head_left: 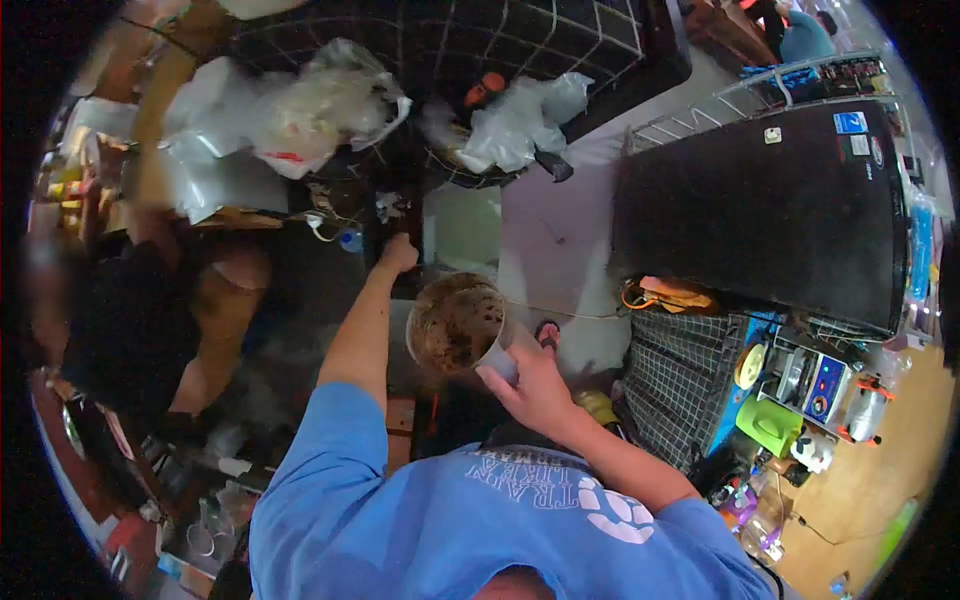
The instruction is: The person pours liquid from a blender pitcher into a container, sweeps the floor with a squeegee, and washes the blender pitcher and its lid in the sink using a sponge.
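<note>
My right hand [535, 388] grips a round translucent plastic container [418, 330], held in front of my body. Its mouth is tilted up, and dark brown residue [460, 330] coats the inside. A pale, cup-like part [502, 362] shows at its side, under my fingers; whether it belongs to the container I cannot tell. My left arm reaches forward, and my left hand [402, 254] is closed beside a dark upright edge [378, 235]. What those fingers hold, if anything, is hidden.
Plastic bags [330, 105] hang at a wire rack [440, 40] ahead. A black fridge [755, 215] stands right, above a wire-mesh panel [665, 380]. Another person [130, 310] is at the left. A cable [570, 313] crosses the floor near my sandalled foot [547, 335].
</note>
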### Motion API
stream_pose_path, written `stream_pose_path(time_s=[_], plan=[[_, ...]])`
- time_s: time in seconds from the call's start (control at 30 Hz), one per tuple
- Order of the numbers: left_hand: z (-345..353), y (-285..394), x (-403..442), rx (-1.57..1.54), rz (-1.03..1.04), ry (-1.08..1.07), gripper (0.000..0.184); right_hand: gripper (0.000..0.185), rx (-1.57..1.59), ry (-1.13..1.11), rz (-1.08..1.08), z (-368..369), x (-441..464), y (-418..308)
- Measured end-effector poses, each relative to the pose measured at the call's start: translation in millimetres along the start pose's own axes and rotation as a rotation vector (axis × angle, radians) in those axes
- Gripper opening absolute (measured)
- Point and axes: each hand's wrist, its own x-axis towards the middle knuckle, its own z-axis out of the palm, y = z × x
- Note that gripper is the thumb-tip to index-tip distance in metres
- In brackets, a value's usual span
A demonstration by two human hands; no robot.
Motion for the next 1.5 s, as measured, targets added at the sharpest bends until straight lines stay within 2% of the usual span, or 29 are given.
stream_pose_path(time_s=[0.03, 0.07, 0.13, 0.2, 0.23, 0.3, 0.37, 0.43, 0.5, 0.53, 0.6, 0.63, 0.7, 0.73, 0.8, 0.83, 0.9, 0.93, 0.97, 1.03, 1.1, 1.13, 1.17, 1.23, 1.3, 1.37, 1.4, 1.47, 1.5], plan=[[-28, 9, -27, -0.052, 0.004, 0.173, 0.036, 0.038, 0.039, 0.007, 0.022, 0, 0, -1], [-35, 2, -27, -0.04, -0.005, 0.192, 0.036, 0.039, 0.084, 0.028, 0.068, 5, 1, 2], [-41, -15, -28, -0.458, -0.005, 0.251, 0.033, 0.04, 0.072, 0.011, 0.103, -2, 0, -3], [-119, 16, -89, -0.435, 0.159, 0.319, 0.029, 0.043, 0.073, -0.005, 0.186, -2, 2, -1], [-167, 46, -124, -0.422, 0.147, 0.33, 0.029, 0.043, 0.085, -0.012, 0.172, -5, 4, -3], [-224, 84, -173, -0.806, -0.077, 0.207, 0.026, 0.043, 0.116, -0.006, 0.093, -11, 5, -7], [-244, 97, -202, -1.168, 0.058, -0.088, 0.027, 0.042, 0.014, 0.016, 0.051, -12, 5, -4], [-256, 119, -236, -0.976, 0.211, -0.339, 0.025, 0.041, 0.002, 0.029, -0.044, -25, 5, -17], [-253, 140, -254, -0.75, 0.346, -0.67, 0.023, 0.04, 0.053, 0.001, -0.033, -35, 5, -22], [-245, 152, -257, -0.746, 0.347, -0.665, 0.023, 0.04, 0.095, -0.037, -0.016, -39, 5, -23], [-220, 170, -256, -0.119, 0.42, -0.613, 0.024, 0.038, 0.034, -0.05, -0.071, -45, 4, -26], [-207, 173, -248, -0.127, 0.415, -0.604, 0.024, 0.036, -0.027, -0.068, -0.119, -48, 3, -27], [-195, 180, -224, 0.194, 0.624, -0.506, 0.033, 0.037, -0.023, -0.057, -0.156, -46, -1, -16], [-210, 193, -226, 0.182, 0.62, -0.487, 0.033, 0.038, -0.013, -0.037, -0.182, -50, 0, -12], [-248, 219, -244, -0.08, 0.811, -0.307, 0.039, 0.038, 0.004, -0.032, -0.205, -68, -4, -15], [-247, 217, -239, -0.088, 0.805, -0.296, 0.039, 0.038, 0.037, -0.013, -0.221, -76, -6, -18], [-235, 209, -227, -0.059, 1.077, 0.215, 0.033, 0.037, 0.108, 0.001, -0.235, -91, -11, -18], [-225, 209, -232, 0.043, 0.714, -0.001, 0.029, 0.036, 0.183, 0.022, -0.238, -97, -13, -18], [-235, 221, -246, 0.039, 0.707, 0.011, 0.029, 0.036, 0.177, 0.015, -0.248, -102, -15, -17], [-278, 267, -280, 0.442, 0.669, -0.471, 0.034, 0.039, 0.074, 0.018, -0.352, -116, -16, -14], [-286, 289, -281, 0.403, 0.63, -0.461, 0.035, 0.042, 0.053, 0.058, -0.46, -120, -15, 9], [-284, 293, -281, 0.32, 0.748, -0.199, 0.036, 0.045, 0.047, 0.106, -0.555, -123, -16, 18], [-279, 295, -278, 0.236, 0.856, 0.066, 0.038, 0.045, 0.046, 0.106, -0.562, -131, -18, 20], [-259, 301, -271, 0.422, 0.979, 0.416, 0.03, 0.045, 0.144, 0.197, -0.593, -152, -21, 17], [-259, 332, -278, 0.667, 0.492, -0.385, 0.031, 0.045, 0.057, 0.182, -0.643, -169, -22, 5], [-235, 341, -243, 0.627, 0.517, -0.336, 0.026, 0.046, -0.029, 0.178, -0.684, -181, -21, 9], [-221, 346, -206, 0.559, 0.618, -0.114, 0.024, 0.049, 0.0, 0.152, -0.693, -181, -18, 19], [-248, 369, -227, 0.493, 0.6, 0.196, 0.018, 0.052, 0.027, 0.133, -0.71, -191, -19, 25], [-242, 376, -228, 0.495, 0.6, 0.204, 0.018, 0.053, -0.018, 0.181, -0.773, -200, -23, 22]])
